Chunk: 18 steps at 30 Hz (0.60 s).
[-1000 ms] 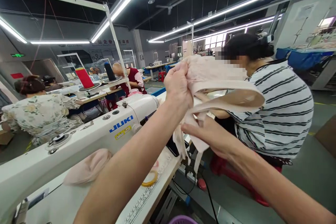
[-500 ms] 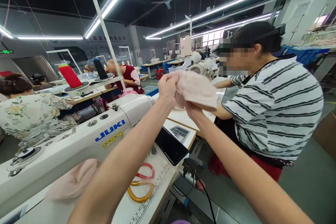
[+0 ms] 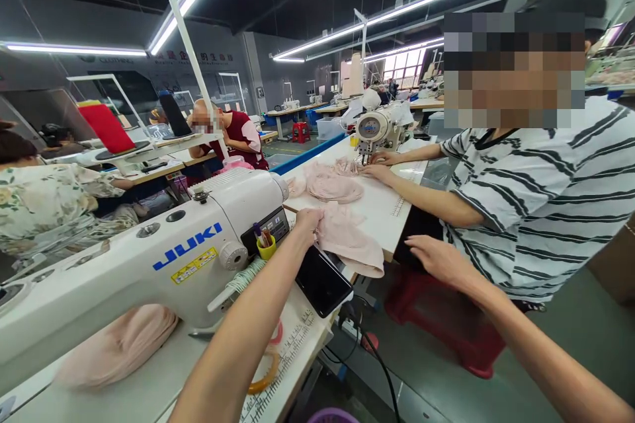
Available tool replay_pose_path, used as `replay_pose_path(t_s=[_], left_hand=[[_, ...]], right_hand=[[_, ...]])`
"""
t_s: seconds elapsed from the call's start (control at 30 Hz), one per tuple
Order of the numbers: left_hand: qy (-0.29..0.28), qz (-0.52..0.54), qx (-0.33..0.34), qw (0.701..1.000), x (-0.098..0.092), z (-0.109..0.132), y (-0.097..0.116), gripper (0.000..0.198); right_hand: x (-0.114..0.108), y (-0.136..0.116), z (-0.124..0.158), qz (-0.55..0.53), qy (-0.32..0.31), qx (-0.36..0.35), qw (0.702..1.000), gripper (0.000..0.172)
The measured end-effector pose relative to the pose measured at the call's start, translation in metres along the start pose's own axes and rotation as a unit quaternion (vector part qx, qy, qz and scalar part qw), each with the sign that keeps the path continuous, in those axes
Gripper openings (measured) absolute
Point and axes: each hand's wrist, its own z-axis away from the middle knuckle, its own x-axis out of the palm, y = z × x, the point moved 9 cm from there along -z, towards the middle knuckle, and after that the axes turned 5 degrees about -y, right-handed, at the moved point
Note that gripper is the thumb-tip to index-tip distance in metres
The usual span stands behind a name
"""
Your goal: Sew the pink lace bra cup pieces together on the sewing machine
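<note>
My left hand (image 3: 308,220) reaches past the white sewing machine (image 3: 149,258) and grips a pale pink fabric piece (image 3: 347,243). That piece lies on the near corner of the neighbouring white table (image 3: 387,211) and droops over its edge. My right hand (image 3: 436,261) hovers open in the air to the right of the piece, fingers spread, holding nothing. Another pink fabric piece (image 3: 114,347) rests on my own table under the machine arm. A black phone (image 3: 322,281) lies just below my left wrist.
A co-worker in a striped shirt (image 3: 540,198) sits close on the right, both hands on pink fabric (image 3: 330,184) at a second sewing machine (image 3: 374,129). A red stool (image 3: 446,330) stands below. Scissors with orange and pink handles (image 3: 265,370) lie by my forearm. Other workers sit at the left.
Both hands came down from head height. The left hand laid the pink piece on the neighbouring table's corner; the right hand let go and drew back to the right.
</note>
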Motion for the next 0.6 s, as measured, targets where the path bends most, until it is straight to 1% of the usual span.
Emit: replay_pose_path(t_s=[0.03,0.07,0.1,0.13,0.2,0.23,0.27,0.3,0.37,0.4,0.47,0.53,0.6], left_hand=[[0.001,-0.007,-0.002,1.000,0.000,0.000,-0.001,0.030],[0.001,-0.015,-0.001,1.000,0.001,-0.001,-0.001,0.029],[0.001,-0.025,0.001,1.000,0.001,-0.001,-0.001,0.029],[0.002,-0.036,0.005,0.999,0.001,-0.001,-0.001,0.029],[0.015,-0.067,0.018,0.998,-0.001,-0.002,0.000,0.029],[0.025,-0.086,0.027,0.996,-0.003,-0.002,0.001,0.030],[0.037,-0.107,0.039,0.993,-0.005,-0.002,0.004,0.031],[0.048,-0.129,0.055,0.989,-0.008,0.000,0.008,0.032],[0.058,-0.173,0.098,0.978,-0.010,0.009,0.019,0.033],[0.055,-0.194,0.124,0.972,-0.010,0.018,0.025,0.035],[0.033,-0.229,0.179,0.956,-0.007,0.046,0.036,0.040],[0.003,-0.257,0.225,0.940,-0.010,0.090,0.039,0.046],[-0.026,-0.280,0.250,0.927,-0.024,0.145,0.033,0.044]], right_hand=[[-0.010,-0.002,0.001,0.008,0.020,0.009,1.000,0.025],[-0.017,-0.010,0.001,0.014,0.039,0.008,0.999,0.029],[-0.021,-0.024,-0.002,0.017,0.052,-0.006,0.998,0.035],[-0.019,-0.044,-0.006,0.017,0.050,-0.038,0.998,0.038],[0.000,-0.087,-0.016,0.019,0.025,-0.116,0.993,0.041],[0.013,-0.104,-0.020,0.022,0.011,-0.144,0.989,0.041],[0.026,-0.115,-0.024,0.025,0.004,-0.160,0.987,0.039],[0.038,-0.122,-0.027,0.029,0.002,-0.167,0.985,0.038],[0.054,-0.123,-0.030,0.034,0.013,-0.167,0.985,0.037],[0.057,-0.121,-0.030,0.035,0.026,-0.164,0.986,0.037],[0.050,-0.116,-0.022,0.034,0.063,-0.157,0.985,0.040],[0.030,-0.120,-0.006,0.025,0.110,-0.158,0.981,0.043],[0.007,-0.135,0.021,0.000,0.155,-0.172,0.973,0.042]])
